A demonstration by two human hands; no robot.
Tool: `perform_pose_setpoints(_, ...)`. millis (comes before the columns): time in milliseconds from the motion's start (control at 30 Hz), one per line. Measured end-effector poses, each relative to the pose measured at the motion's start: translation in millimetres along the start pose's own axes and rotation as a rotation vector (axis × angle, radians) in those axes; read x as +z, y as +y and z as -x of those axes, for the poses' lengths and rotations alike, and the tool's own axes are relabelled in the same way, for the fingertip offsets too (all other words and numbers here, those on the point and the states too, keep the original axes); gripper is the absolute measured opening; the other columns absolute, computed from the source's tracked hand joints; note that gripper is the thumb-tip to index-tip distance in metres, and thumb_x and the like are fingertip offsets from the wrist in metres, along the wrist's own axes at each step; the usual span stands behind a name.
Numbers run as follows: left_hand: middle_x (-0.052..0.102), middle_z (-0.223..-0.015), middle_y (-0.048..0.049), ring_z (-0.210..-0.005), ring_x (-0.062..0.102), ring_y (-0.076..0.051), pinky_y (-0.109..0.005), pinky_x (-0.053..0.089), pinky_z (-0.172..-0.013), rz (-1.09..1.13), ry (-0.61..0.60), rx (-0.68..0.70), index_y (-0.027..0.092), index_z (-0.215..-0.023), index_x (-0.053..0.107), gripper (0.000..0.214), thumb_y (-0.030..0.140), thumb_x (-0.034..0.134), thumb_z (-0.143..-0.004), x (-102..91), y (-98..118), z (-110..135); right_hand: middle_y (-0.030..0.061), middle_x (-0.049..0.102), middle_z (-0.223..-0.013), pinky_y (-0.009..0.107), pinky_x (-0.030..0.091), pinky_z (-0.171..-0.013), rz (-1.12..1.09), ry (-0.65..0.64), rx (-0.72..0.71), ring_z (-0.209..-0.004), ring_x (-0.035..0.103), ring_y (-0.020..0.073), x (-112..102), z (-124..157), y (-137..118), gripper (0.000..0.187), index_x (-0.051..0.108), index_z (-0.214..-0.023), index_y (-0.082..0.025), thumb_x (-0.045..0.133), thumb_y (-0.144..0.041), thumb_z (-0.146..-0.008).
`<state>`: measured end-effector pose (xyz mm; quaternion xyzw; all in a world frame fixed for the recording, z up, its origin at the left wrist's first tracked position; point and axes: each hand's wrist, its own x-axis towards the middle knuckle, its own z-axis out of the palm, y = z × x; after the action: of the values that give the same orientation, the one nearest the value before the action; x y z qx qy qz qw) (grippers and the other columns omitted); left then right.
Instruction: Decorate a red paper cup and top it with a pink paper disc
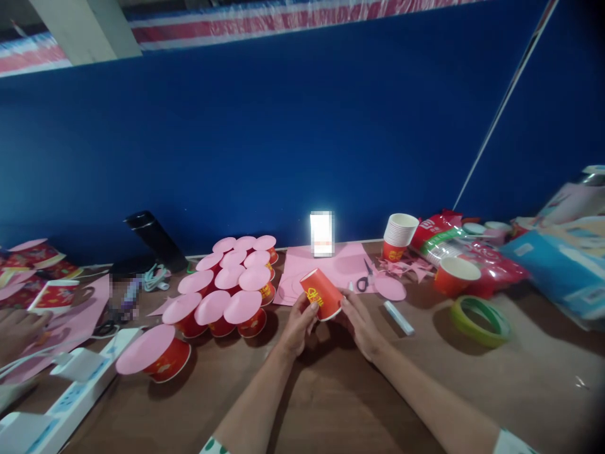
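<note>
Red paper cup [322,294]: tilted between both hands above the surface's [331,397] middle; thin wall probably wants gentle pressure.
Left hand [297,326]: grip closed round its side.
Right hand [362,323]: grip pinching its rim.

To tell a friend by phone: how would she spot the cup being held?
Below the blue wall, on the brown table, in front of the pink paper sheet, the left hand and right hand hold a red paper cup with yellow print. Unlike the capped cups left of it, it carries no pink disc and is held tilted.
</note>
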<state>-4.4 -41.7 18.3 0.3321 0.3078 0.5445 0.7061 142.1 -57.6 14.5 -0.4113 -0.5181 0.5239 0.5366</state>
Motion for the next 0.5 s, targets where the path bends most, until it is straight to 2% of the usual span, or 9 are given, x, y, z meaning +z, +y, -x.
perform_pose_setpoints(133, 0.069, -0.102, -0.0043, -0.093, 0.064, -0.018, -0.026, 0.048, -0.082, 0.031, 0.079, -0.021, 0.022, -0.101, 0.065, 0.040, 0.030, 0.078, -0.064, -4.1, 0.9, -2.6, 0.0084, 0.062, -0.110, 0.032, 0.055, -0.074, 0.063, -0.009, -0.026, -0.093, 0.064, 0.0192, -1.0, 0.0, -3.3, 0.041, 0.049, -0.118, -0.025, 0.043, -0.052, -0.088)
perform_pose_setpoints(233, 0.069, -0.099, -0.0028, -0.092, 0.064, -0.016, -0.026, 0.049, -0.081, 0.092, 0.136, 0.033, 0.022, -0.096, 0.066, 0.032, 0.029, 0.076, -0.066, -7.1, 4.3, -6.1, 0.0085, 0.064, -0.104, 0.031, 0.055, -0.068, 0.125, 0.115, -0.067, -0.083, 0.065, 0.0180, -7.5, -3.6, -4.2, 0.043, 0.051, -0.113, -0.021, 0.046, -0.054, -0.086)
perform_pose_setpoints(300, 0.068, -0.104, -0.0041, -0.099, 0.062, -0.018, -0.031, 0.049, -0.086, 0.161, 0.102, 0.092, 0.022, -0.096, 0.066, 0.028, 0.029, 0.073, -0.070, -8.7, 6.8, -8.4, 0.0079, 0.065, -0.095, 0.029, 0.054, -0.063, 0.206, 0.218, -0.103, -0.077, 0.064, 0.0174, -16.7, -7.3, -5.5, 0.043, 0.052, -0.111, -0.018, 0.046, -0.052, -0.086)
perform_pose_setpoints(400, 0.066, -0.110, -0.0059, -0.107, 0.058, -0.021, -0.037, 0.047, -0.092, 0.231, 0.074, 0.107, 0.021, -0.098, 0.065, 0.025, 0.029, 0.069, -0.075, -10.4, 9.2, -10.1, 0.0069, 0.066, -0.089, 0.030, 0.052, -0.068, 0.464, 0.303, -0.192, -0.076, 0.063, 0.0179, -34.5, -12.7, -9.7, 0.036, 0.055, -0.109, -0.017, 0.047, -0.045, -0.088)
perform_pose_setpoints(500, 0.065, -0.110, -0.0059, -0.105, 0.058, -0.021, -0.038, 0.047, -0.093, 0.260, 0.100, 0.072, 0.019, -0.094, 0.065, 0.022, 0.028, 0.068, -0.075, -11.5, 9.3, -9.9, 0.0087, 0.066, -0.096, 0.032, 0.049, -0.075, 0.778, 0.266, -0.242, -0.083, 0.062, 0.0196, -48.3, -15.6, -13.4, 0.029, 0.057, -0.108, -0.016, 0.043, -0.032, -0.089)
